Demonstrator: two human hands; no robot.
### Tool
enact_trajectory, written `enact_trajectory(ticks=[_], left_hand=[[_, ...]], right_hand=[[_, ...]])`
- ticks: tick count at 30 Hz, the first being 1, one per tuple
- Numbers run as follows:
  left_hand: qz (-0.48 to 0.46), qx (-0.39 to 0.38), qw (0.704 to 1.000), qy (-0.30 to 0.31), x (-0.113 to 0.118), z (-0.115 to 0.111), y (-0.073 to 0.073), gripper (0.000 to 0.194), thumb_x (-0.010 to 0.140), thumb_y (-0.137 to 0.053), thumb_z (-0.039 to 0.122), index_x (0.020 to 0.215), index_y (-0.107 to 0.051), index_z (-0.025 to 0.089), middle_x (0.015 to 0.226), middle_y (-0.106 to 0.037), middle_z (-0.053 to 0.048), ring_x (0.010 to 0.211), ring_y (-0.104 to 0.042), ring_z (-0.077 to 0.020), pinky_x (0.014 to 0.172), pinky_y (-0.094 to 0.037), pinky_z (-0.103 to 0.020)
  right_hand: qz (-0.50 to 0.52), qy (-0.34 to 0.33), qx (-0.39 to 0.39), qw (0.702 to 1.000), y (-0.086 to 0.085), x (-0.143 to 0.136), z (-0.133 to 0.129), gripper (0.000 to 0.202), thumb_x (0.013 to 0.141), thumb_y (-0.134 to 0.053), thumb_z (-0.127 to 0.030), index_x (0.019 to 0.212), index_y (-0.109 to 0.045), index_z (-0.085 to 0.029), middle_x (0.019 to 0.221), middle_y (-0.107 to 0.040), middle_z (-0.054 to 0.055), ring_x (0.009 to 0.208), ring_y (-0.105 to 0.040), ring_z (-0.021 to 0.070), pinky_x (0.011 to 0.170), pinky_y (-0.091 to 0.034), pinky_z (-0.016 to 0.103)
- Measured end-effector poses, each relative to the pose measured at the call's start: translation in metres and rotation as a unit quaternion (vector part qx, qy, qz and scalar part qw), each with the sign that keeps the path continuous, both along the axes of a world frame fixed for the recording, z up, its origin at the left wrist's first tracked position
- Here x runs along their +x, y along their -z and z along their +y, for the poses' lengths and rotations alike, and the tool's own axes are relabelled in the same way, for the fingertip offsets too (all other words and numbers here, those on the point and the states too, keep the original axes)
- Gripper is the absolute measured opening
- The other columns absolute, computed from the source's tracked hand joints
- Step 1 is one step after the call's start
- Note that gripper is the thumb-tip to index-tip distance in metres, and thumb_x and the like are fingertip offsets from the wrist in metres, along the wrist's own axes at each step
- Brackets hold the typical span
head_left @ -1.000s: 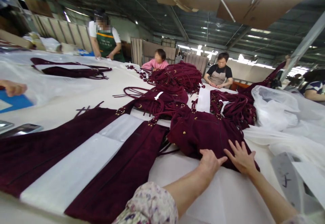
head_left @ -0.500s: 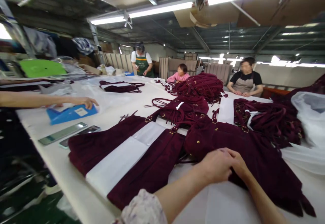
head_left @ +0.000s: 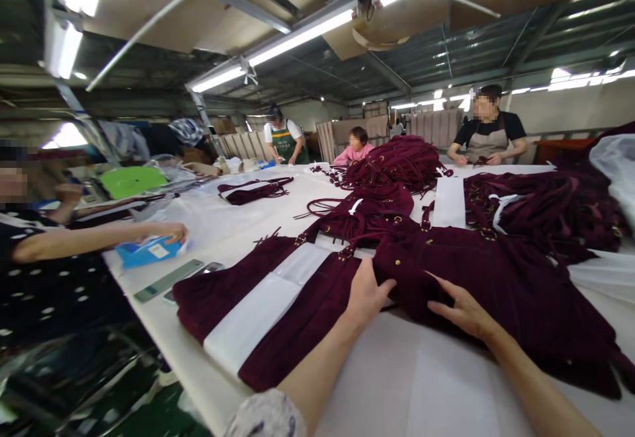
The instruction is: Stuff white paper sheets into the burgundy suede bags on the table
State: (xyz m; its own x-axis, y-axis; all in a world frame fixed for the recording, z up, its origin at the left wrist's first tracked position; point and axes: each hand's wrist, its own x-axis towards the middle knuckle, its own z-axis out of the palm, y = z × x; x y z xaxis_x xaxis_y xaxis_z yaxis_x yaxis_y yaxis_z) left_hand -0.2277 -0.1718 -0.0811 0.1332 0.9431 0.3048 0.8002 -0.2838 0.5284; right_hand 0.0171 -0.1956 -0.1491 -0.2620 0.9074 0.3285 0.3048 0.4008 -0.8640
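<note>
maroon cloth piece (head_left: 501, 278) lies flat on the white table (head_left: 183, 351), right in front of the person i'm watching, its near edge between the two hands. the left hand (head_left: 366, 297) sits at the piece's left end, partly open, thumb stretched away from the fingers; i can't tell whether the fingertips pinch any cloth. the right hand (head_left: 465, 313) is at the near edge, thumb and fingers well parted with dark cloth showing between them, and i can't tell how firm a hold it has, if any. a gold stud (head_left: 397, 262) shows on the cloth just above the gap between the hands.

to the left, near the left hand, is a second maroon piece (head_left: 302, 328) with a white strip (head_left: 262, 298) down its middle. beyond it lie two phones (head_left: 169, 279), side by side, and past those a neighbour's hand (head_left: 173, 231) rests on a blue object (head_left: 153, 252). a maroon heap (head_left: 391, 162) rises at the far side, and a tied bundle (head_left: 550, 205) lies to the right. across the table stand a co-worker in a green apron (head_left: 285, 143) and another in a beige apron (head_left: 489, 141).
</note>
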Motion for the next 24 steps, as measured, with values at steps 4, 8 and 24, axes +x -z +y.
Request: enact_trajectory(ticks=[4, 8, 24], left_hand=[[0.041, -0.016, 0.998, 0.044, -0.009, 0.027, -0.004, 0.027, 0.08, -0.063, 0.025, 0.103, -0.051, 0.019, 0.099, -0.064, -0.005, 0.099, -0.06, -0.0228, 0.087, -0.044, -0.032], [0.044, -0.052, 0.997, 0.025, -0.021, 0.044, 0.002, 0.032, 0.074, -0.065, 0.019, 0.105, -0.054, 0.017, 0.099, -0.065, -0.006, 0.099, -0.061, -0.0232, 0.087, -0.045, -0.033], [0.049, -0.047, 0.997, -0.033, 0.002, 0.044, 0.024, 0.062, 0.068, -0.076, 0.032, 0.117, -0.042, 0.016, 0.105, -0.061, -0.01, 0.101, -0.06, -0.0272, 0.083, -0.045, -0.034]], right_hand=[[0.069, -0.018, -0.04, 0.997, 0.006, -0.003, 0.004, 0.053, 0.084, -0.054, -0.03, 0.137, -0.049, -0.027, 0.138, -0.052, 0.0, 0.13, -0.045, 0.0239, 0.115, -0.024, 0.046], [0.078, -0.037, -0.044, 0.995, 0.006, -0.012, 0.004, 0.051, 0.084, -0.05, -0.029, 0.135, -0.051, -0.027, 0.137, -0.052, -0.003, 0.131, -0.044, 0.0216, 0.116, -0.019, 0.045], [0.018, -0.025, 0.026, 0.999, 0.003, -0.016, 0.0, 0.039, 0.092, -0.042, -0.029, 0.126, -0.06, -0.029, 0.133, -0.056, -0.003, 0.133, -0.041, 0.0201, 0.117, -0.02, 0.046]])
